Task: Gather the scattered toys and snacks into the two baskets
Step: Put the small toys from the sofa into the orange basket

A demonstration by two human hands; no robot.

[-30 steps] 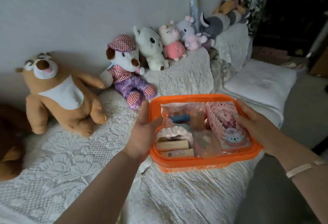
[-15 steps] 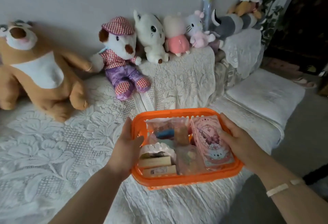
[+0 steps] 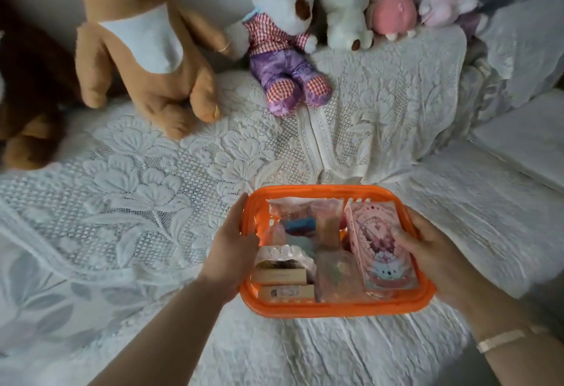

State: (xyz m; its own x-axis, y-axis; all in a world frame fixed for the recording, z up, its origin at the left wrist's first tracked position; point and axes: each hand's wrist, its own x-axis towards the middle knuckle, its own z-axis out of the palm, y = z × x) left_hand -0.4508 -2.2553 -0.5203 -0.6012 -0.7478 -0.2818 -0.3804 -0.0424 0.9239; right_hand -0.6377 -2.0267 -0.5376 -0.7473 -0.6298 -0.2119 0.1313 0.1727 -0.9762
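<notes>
The rectangular orange plastic basket (image 3: 332, 307) sits in the lower centre of the frame, lower than a second ago, and now looks close to or on the white lace bedcover (image 3: 128, 202). The left hand (image 3: 230, 252) grips its left rim with the thumb hooked inside. The right hand (image 3: 427, 251) grips the right rim, thumb resting on the pink cartoon-printed snack box (image 3: 381, 242). Clear snack packets (image 3: 305, 220) and small tan boxes (image 3: 282, 275) fill the rest. Along the top of the frame the tan plush bear (image 3: 146, 49) and checked-shirt plush dog (image 3: 283, 49) sit outside any basket. This basket appears full, so I judge it is being set down.
</notes>
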